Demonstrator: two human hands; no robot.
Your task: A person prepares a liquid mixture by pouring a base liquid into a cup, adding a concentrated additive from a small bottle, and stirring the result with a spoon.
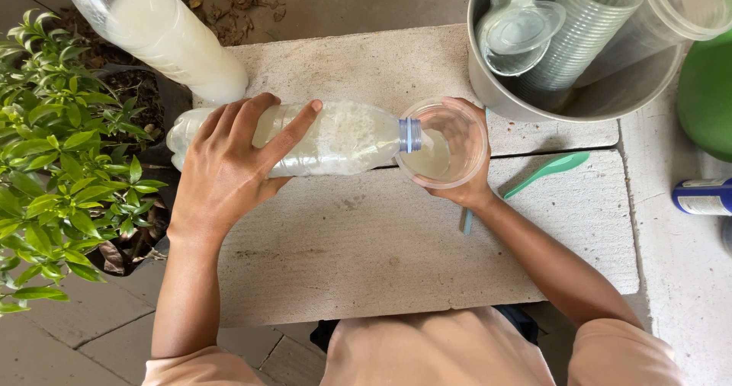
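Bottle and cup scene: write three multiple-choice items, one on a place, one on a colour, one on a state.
1. Where does the green spoon lie?
A. on the stone slab right of the cup
B. inside the metal bowl
C. among the plant leaves

2. What colour is the ring on the bottle neck?
A. red
B. blue
C. yellow

3. How does the left hand hold the bottle?
A. upright
B. upside down
C. on its side, mouth in the cup

Answers: 1 A, the spoon rests on the slab; 2 B, the ring is blue; 3 C, the bottle lies level while the right hand holds the cup.

Second bottle (171, 32) upper left; metal bowl (610, 100) holding cups; green spoon (549, 169); plant (53, 157).
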